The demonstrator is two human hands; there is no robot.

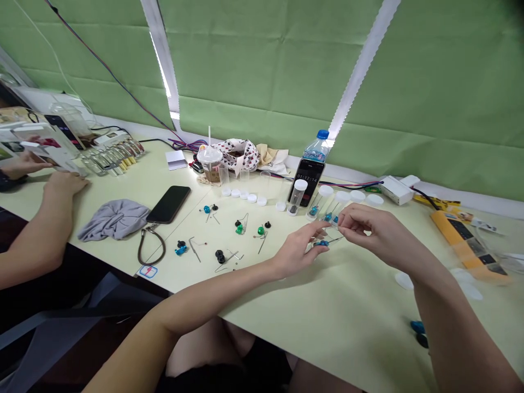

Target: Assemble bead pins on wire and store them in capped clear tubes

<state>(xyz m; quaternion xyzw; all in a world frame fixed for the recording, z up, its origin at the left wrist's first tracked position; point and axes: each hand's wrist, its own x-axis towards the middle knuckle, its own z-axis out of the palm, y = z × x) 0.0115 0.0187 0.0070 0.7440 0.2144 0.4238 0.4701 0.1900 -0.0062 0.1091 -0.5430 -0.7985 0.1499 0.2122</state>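
In front of me, my left hand [298, 248] pinches a small blue part [322, 243] between thumb and fingers. A thin metal pin [336, 239] sticks out from it toward my right hand [366, 229]. The right fingertips are pressed together close by; whatever they pinch is too small to make out. Just behind the hands stand clear tubes with white caps [325, 190], some with blue parts and metal pins inside. To the left lie small groups of parts: green pieces [261, 230], blue pieces [180, 249], black knobs [220, 256] and bent metal pins [195, 249].
A phone showing a timer [307, 177] leans on a water bottle [316, 147]. Open clear tubes [244, 183] and white caps [251, 198] line the back. A dark phone [168, 204], grey cloth [113, 219] and drink cup [210, 164] are left; a co-worker's arm [49, 218] rests beyond.
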